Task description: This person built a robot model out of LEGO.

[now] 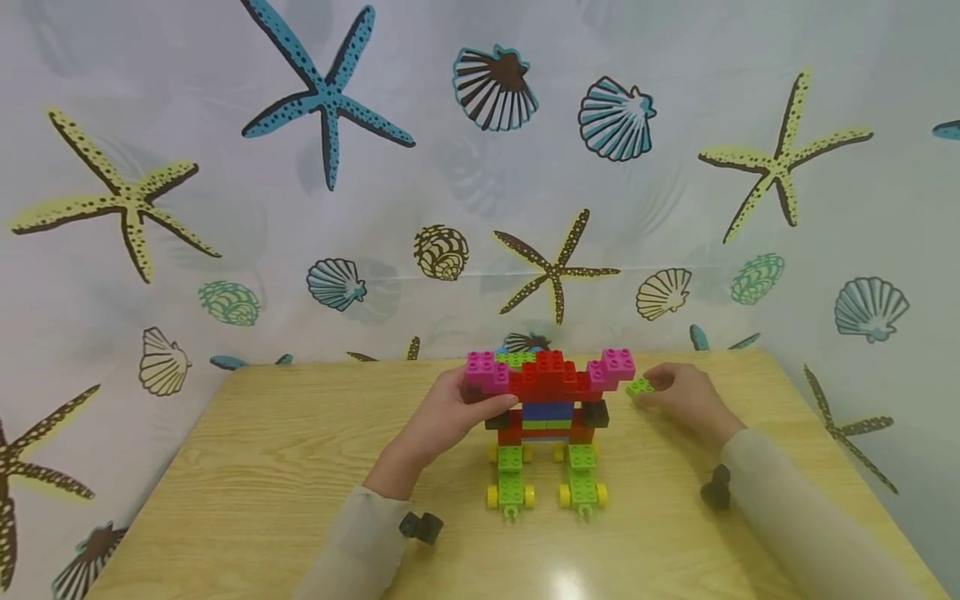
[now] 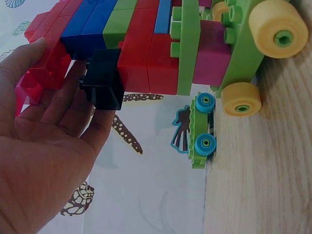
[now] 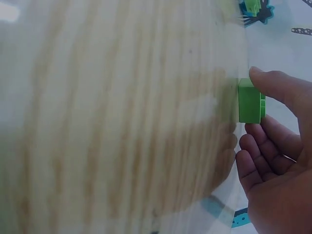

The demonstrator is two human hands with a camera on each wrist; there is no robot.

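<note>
My left hand (image 1: 442, 412) steadies the brick model (image 1: 546, 417) near the table's (image 1: 300, 467) far edge, my right hand (image 1: 686, 396) pinches 1 green brick (image 1: 640, 387); hard pressing might topple it.

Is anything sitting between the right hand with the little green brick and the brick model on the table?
Nothing visible. The right hand pinches the small green brick on the table, just right of the brick model; only bare wood shows between them. The left hand holds the model's far side.

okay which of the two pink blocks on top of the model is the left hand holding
The pink block on the model's left end, gripped by the left hand. The other pink block, on the right end, is untouched.
</note>
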